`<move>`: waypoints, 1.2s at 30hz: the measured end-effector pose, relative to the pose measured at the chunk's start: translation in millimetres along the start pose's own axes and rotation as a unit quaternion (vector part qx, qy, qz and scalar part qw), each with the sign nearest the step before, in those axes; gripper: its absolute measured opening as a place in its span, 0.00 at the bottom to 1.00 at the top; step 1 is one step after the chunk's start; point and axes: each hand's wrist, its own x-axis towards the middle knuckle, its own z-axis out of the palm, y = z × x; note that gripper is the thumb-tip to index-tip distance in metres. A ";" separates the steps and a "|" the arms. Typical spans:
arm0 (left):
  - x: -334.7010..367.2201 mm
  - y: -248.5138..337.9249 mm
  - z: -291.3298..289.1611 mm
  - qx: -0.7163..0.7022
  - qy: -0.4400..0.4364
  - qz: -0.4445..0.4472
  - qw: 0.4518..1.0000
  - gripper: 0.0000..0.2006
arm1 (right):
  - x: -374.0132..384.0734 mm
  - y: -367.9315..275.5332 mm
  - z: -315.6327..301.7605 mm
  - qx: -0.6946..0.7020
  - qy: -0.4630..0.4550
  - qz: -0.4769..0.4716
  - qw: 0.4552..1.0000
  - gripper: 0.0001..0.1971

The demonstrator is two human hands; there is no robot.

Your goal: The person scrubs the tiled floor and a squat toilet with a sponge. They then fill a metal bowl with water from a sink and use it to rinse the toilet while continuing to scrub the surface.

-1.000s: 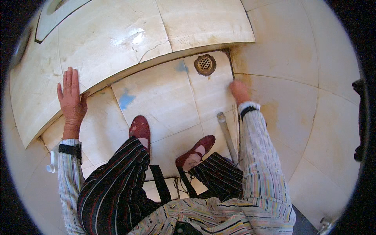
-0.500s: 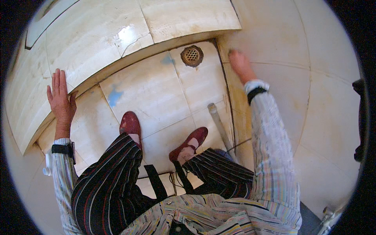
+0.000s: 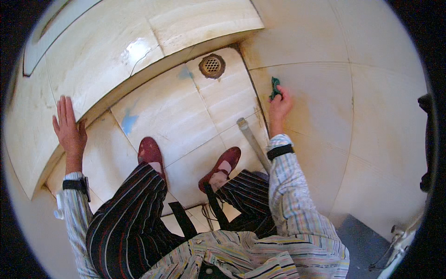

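Observation:
My left hand (image 3: 70,132) rests flat with outstretched fingers on the edge of the raised tiled ledge (image 3: 107,51). At the stained tiled wall (image 3: 316,104) on the right, my right hand (image 3: 281,104) closes its fingers on a small crumpled dark green scrubbing pad (image 3: 275,87). The pad sticks out beyond the fingertips, close to where wall and floor meet. Brownish stains mark the tiles around that hand.
A round floor drain (image 3: 212,66) with a rusty rim sits near the far corner. A pale pipe (image 3: 253,142) stands out by the right wall, beside my right shoe (image 3: 220,168). My left shoe (image 3: 150,151) is on the tiled floor (image 3: 186,144). Blue patches (image 3: 129,122) mark the floor.
My right hand has come nearer along the wall, away from the far corner. The green pad, blurred and mostly hidden before, now shows plainly. My left hand stays on the ledge.

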 end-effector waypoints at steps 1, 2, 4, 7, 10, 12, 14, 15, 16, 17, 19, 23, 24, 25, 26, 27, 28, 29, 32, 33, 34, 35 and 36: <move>-0.6 0.3 -0.7 -0.001 -0.001 -0.001 1.000 0.39 | -8.5 4.9 9.3 0.135 0.044 0.093 0.985 0.12; -0.2 0.8 -2.0 0.003 -0.004 0.001 1.000 0.39 | -19.1 10.3 26.4 0.269 0.105 0.224 0.931 0.11; 1.1 2.4 -3.9 0.012 -0.014 0.003 1.000 0.40 | -30.6 21.2 46.0 0.321 0.102 0.273 0.901 0.09; 2.3 6.5 -6.2 0.013 -0.018 0.009 1.000 0.40 | -32.1 21.2 75.5 0.071 -0.066 0.103 0.990 0.09; 3.6 9.8 -5.6 0.015 -0.020 0.005 1.000 0.40 | -10.8 6.3 108.3 0.134 -0.067 0.212 0.966 0.08; 3.2 10.8 -4.8 0.003 -0.011 0.009 1.000 0.40 | 3.0 1.4 132.0 0.472 0.075 0.452 0.753 0.06; 3.4 10.6 -4.6 0.008 -0.010 0.014 1.000 0.40 | 11.6 6.9 149.8 0.611 0.097 0.540 0.570 0.06; 3.6 10.0 -5.3 0.008 -0.010 0.017 1.000 0.40 | 13.9 12.4 154.4 0.553 0.045 0.429 0.713 0.06; 3.8 9.7 -5.5 0.010 -0.015 0.019 1.000 0.41 | 15.2 18.5 157.9 0.481 -0.033 0.292 0.826 0.07; 3.6 9.6 -6.1 0.017 -0.025 0.018 0.999 0.41 | 18.3 22.4 159.9 0.473 -0.068 0.295 0.827 0.07; 4.7 9.9 -6.5 0.018 -0.030 0.009 0.999 0.41 | 23.1 23.6 154.8 0.645 -0.038 0.353 0.677 0.08; 5.6 11.9 -6.9 0.011 -0.030 0.010 0.999 0.41 | 41.0 -14.7 116.8 0.803 0.043 0.481 0.348 0.11; 5.6 12.2 -6.8 0.007 -0.024 0.016 1.000 0.41 | 43.6 -27.6 101.5 0.825 0.025 0.437 0.357 0.12; 6.0 12.3 -7.0 0.003 -0.016 0.019 1.000 0.41 | 43.6 -39.2 85.5 0.833 0.020 0.410 0.371 0.13; 6.2 12.4 -7.0 -0.003 -0.010 0.022 1.000 0.40 | 43.7 -45.8 66.7 0.856 -0.014 0.356 0.374 0.13; 7.2 12.5 -6.7 -0.005 0.000 0.031 1.000 0.40 | 42.5 -47.8 46.8 0.867 -0.034 0.318 0.383 0.14; 7.9 12.4 -6.7 -0.006 0.006 0.037 0.999 0.39 | 40.6 -49.8 34.2 0.886 -0.057 0.259 0.380 0.14; 8.6 12.2 -6.8 -0.005 0.008 0.038 0.999 0.39 | 39.0 -50.0 26.8 0.855 -0.049 0.289 0.427 0.14; 12.6 12.0 -6.8 0.000 -0.003 0.030 1.000 0.39 | 40.7 -38.8 32.3 0.798 -0.027 0.342 0.495 0.11; 14.0 12.1 -6.7 0.002 -0.003 0.030 1.000 0.39 | 43.5 -34.1 45.5 0.773 -0.018 0.389 0.500 0.10; 15.0 12.3 -6.6 0.004 -0.004 0.029 1.000 0.39 | 46.7 -30.8 64.0 0.734 0.023 0.448 0.509 0.10; 16.2 12.4 -6.4 0.007 -0.005 0.030 1.000 0.39 | 50.1 -26.3 81.9 0.690 0.058 0.510 0.511 0.10; 17.7 12.6 -5.8 0.008 -0.004 0.030 1.000 0.39 | 54.8 -21.2 99.7 0.695 0.052 0.525 0.488 0.09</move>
